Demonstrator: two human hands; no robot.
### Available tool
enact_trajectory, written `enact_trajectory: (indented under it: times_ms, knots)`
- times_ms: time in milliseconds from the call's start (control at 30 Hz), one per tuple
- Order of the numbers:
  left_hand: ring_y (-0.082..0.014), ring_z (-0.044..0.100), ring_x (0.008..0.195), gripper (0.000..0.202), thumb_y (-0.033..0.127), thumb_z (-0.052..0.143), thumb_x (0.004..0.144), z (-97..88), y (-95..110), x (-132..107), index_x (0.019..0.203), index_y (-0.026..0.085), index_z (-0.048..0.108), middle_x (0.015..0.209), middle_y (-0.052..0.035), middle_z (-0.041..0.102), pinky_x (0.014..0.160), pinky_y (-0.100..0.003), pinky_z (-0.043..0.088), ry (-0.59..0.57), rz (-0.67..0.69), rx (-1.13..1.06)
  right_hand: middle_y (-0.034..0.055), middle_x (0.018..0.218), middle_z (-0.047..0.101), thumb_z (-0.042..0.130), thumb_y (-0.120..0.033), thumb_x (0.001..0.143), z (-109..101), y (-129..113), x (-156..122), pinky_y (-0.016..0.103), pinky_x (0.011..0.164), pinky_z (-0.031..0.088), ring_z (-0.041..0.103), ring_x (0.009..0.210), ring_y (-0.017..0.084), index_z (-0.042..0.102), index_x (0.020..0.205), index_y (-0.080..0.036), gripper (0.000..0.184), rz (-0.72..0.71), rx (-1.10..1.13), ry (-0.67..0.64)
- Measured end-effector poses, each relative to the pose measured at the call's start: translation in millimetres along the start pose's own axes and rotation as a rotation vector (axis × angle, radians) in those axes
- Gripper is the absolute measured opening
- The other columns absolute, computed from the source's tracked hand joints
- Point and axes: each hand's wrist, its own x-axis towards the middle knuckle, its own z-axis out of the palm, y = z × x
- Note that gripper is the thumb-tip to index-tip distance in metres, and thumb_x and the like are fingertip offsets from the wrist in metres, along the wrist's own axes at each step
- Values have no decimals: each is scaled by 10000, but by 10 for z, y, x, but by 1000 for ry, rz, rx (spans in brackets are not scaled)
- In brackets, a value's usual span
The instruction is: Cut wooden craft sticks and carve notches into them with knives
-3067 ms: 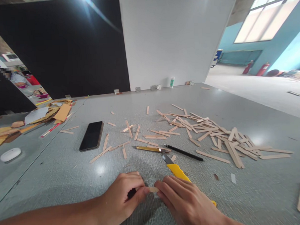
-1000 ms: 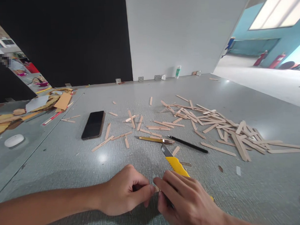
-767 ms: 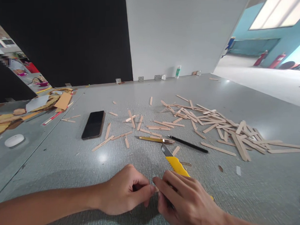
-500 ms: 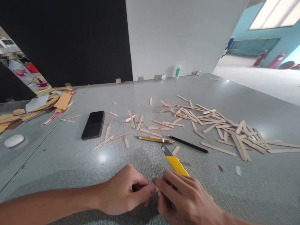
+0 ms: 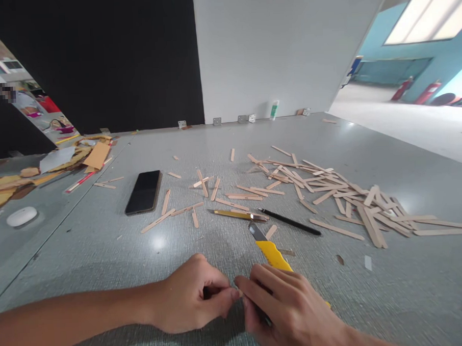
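At the left edge of the frame, a white earbud case [image 5: 22, 217], with torn brown card [image 5: 96, 156] farther up. Left of centre, a black smartphone [image 5: 143, 192], flat on the grey tabletop [image 5: 85, 256]; then loose wooden sticks [image 5: 195, 218], partly crossed. Below, at lower centre-left, the left hand [image 5: 192, 297], curled, pinching a light wooden piece [image 5: 241, 294] between thumb and forefinger, at the lower centre of the frame and mostly hidden by fingertips. Near mid-frame, a slim gold-coloured pointed tool [image 5: 233, 213]. Just right and lower, a yellow utility knife [image 5: 273, 255], blade toward the upper left, handle partly behind the right hand [image 5: 286, 303]. On that side, a grip apparently closed between thumb and forefinger on the piece's other end, remaining fingers bent close together; exact contact hidden.

Compared with about three seconds ago, a narrower gap between the hands and less bare wood: by judgement, a tighter hold, with little free length to work.

Farther right, a black pen-like tool [image 5: 290, 222], then a heap of craft sticks [image 5: 342, 193].
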Motion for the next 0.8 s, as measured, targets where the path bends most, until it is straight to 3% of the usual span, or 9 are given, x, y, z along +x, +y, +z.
enact_trajectory:
  times_ms: [633, 800]
  knots:
    - [-51, 371, 472, 414, 273, 553, 1022, 21, -55, -8, 623, 161, 564, 500, 68, 404, 487, -188, 275, -14, 12, 40, -7, 671, 556, 479, -52, 993, -3, 17, -6, 341, 520, 414, 495, 564, 170, 640, 765, -193, 312, -2, 38, -29]
    - [-53, 397, 469, 439, 315, 554, 1035, 12, -28, -4, 627, 156, 588, 502, 58, 444, 490, -187, 293, -17, -11, 15, 28, 720, 646, 440, -27, 1021, -40, 31, -6, 346, 538, 485, 589, 576, 197, 689, 980, -144, 278, -5, 42, -10]
